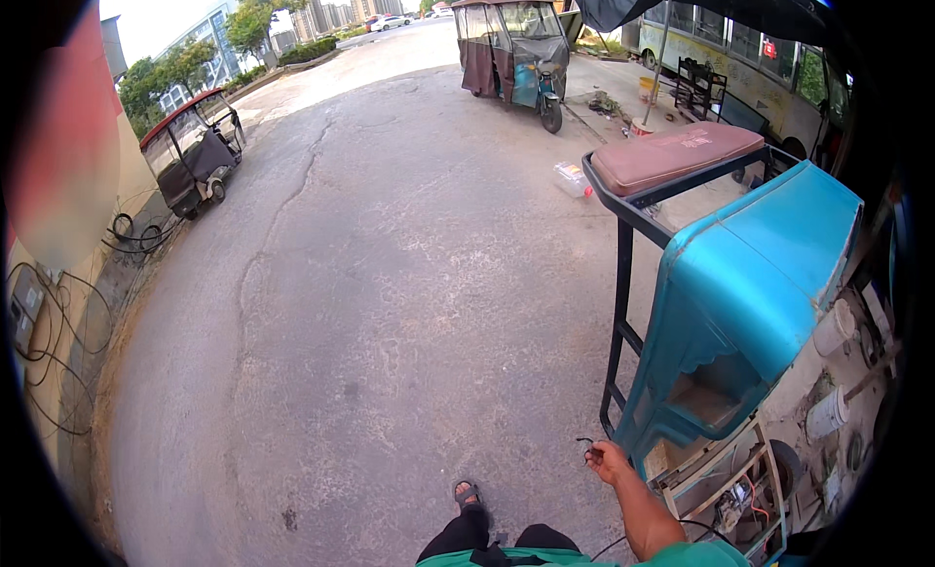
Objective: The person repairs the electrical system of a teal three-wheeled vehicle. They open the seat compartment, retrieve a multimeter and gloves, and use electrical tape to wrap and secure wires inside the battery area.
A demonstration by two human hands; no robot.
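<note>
My right hand [609, 462] reaches out from the lower right, its fingers closed. A thin, dark, curved piece [585, 440] sticks out of the fingers; it is too small to tell whether it is a wire or a tool. Just beyond the hand is the turquoise body shell [755, 245] of a three-wheeled vehicle, tipped out of its usual position, with a black tube frame [624, 314] and a brown padded seat [677, 158]. Beside my forearm, an open metal frame [716, 470] shows wiring and a wheel. My left hand is out of view.
A covered three-wheeler [511, 56] stands ahead, another [192, 148] at the left wall. A plastic bottle [572, 180] lies on the concrete ground [390, 304]. White buckets [828, 413] stand at the right. Loose black cables [141, 238] hang along the left wall.
</note>
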